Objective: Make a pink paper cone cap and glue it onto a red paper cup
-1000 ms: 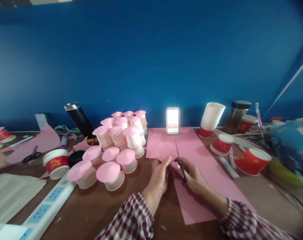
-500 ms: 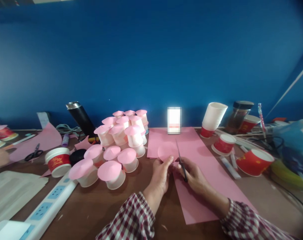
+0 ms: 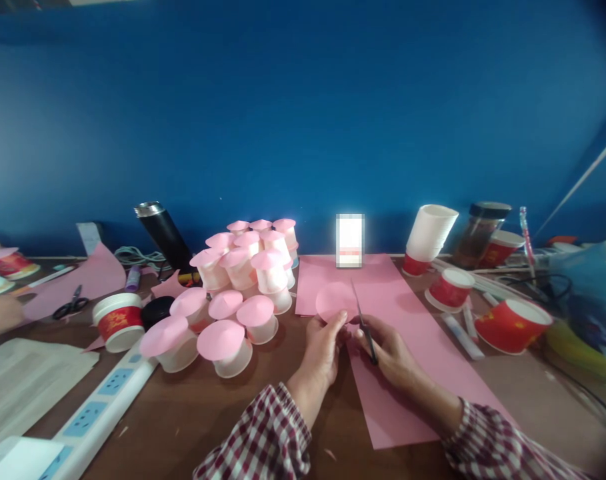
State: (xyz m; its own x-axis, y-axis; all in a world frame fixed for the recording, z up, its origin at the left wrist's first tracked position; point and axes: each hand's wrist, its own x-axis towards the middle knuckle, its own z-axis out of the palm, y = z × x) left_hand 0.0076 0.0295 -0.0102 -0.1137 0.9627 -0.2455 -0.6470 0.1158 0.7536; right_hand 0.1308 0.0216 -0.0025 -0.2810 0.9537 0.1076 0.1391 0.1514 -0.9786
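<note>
Between the thumb and fingers of my left hand [image 3: 325, 347] is a round pink paper disc [image 3: 335, 301], held up over the table. My right hand [image 3: 390, 350] grips dark-handled scissors [image 3: 363, 327], blades pointing up and away beside the disc's right edge. Whether the blades touch the paper I cannot tell. Under and behind both hands lie large pink paper sheets [image 3: 423, 373]. To the left stand several paper cups topped with pink paper cones, the nearest cone [image 3: 221, 340] among them.
A white power strip [image 3: 100, 407] runs along the left front. Past it are another person's hand [image 3: 0, 317], a second pair of scissors [image 3: 71, 303] and a black flask [image 3: 163, 233]. On the right stand stacked cups [image 3: 430, 233], a red cup [image 3: 513, 325] and a jar [image 3: 483, 233].
The view has shifted very slightly. Both hands, the disc and the scissors keep nearly the same positions.
</note>
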